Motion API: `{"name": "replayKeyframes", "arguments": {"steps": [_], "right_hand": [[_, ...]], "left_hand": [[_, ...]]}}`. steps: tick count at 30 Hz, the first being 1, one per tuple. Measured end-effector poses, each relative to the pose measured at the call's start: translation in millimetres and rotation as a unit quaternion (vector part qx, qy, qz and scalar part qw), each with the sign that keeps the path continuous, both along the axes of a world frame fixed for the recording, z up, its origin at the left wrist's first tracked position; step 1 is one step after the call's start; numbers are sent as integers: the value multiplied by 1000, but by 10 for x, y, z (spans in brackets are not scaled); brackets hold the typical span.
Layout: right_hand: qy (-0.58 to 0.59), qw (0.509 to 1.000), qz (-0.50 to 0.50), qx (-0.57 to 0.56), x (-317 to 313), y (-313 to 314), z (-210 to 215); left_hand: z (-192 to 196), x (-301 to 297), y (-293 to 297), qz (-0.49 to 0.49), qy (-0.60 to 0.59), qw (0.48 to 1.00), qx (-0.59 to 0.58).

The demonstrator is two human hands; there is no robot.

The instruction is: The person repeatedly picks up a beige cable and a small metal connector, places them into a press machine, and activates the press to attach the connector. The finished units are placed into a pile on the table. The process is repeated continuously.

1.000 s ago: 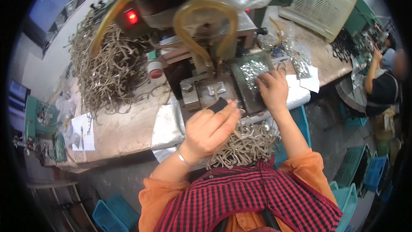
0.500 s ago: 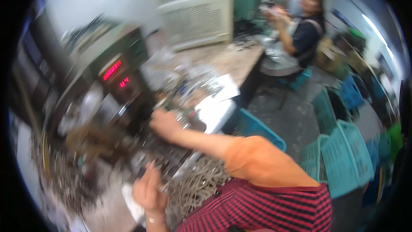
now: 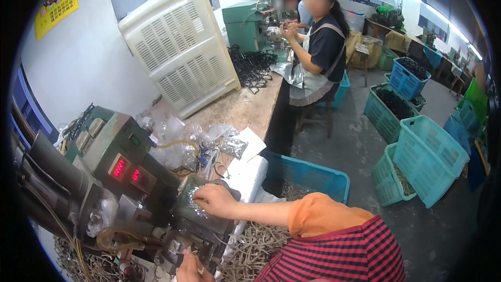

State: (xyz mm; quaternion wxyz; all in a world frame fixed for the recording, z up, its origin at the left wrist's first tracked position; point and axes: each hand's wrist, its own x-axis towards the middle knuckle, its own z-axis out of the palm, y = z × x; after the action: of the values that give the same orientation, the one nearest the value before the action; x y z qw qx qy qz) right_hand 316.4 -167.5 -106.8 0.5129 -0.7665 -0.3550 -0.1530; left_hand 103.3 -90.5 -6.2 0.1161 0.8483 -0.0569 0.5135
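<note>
Right hand (image 3: 216, 200): fingers curled over small shiny parts (image 3: 194, 198) on the machine (image 3: 120, 167) tray, 7 o'clock. Left hand (image 3: 189, 269): low at 6 o'clock, fingers pinching a small piece; risk: loose parts spilling, fingers caught in the fixture. Clear bags (image 3: 229, 146) on tabletop (image 3: 245, 109), centre; yellow sign (image 3: 56, 9), wall, 10 o'clock; white crate (image 3: 177, 47), 11 o'clock; blue baskets (image 3: 428, 156), 3 o'clock.

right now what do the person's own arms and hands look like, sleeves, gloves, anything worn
Both hands are bare, with no gloves. The right hand comes off a bare forearm that runs back to a short orange sleeve, worn under a red and black checked top. Only part of the left hand shows at the lower edge, so any wristwear there is out of view.
</note>
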Motion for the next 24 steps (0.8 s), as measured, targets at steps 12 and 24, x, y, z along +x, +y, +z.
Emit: {"name": "replayKeyframes", "arguments": {"steps": [12,24], "right_hand": [[44,999,24,11,-6,-70,20],[251,958,79,117,-38,44,-23]], "left_hand": [[19,-6,-41,9,5,1000,-1],[33,-17,-77,22,33,999,6]]}}
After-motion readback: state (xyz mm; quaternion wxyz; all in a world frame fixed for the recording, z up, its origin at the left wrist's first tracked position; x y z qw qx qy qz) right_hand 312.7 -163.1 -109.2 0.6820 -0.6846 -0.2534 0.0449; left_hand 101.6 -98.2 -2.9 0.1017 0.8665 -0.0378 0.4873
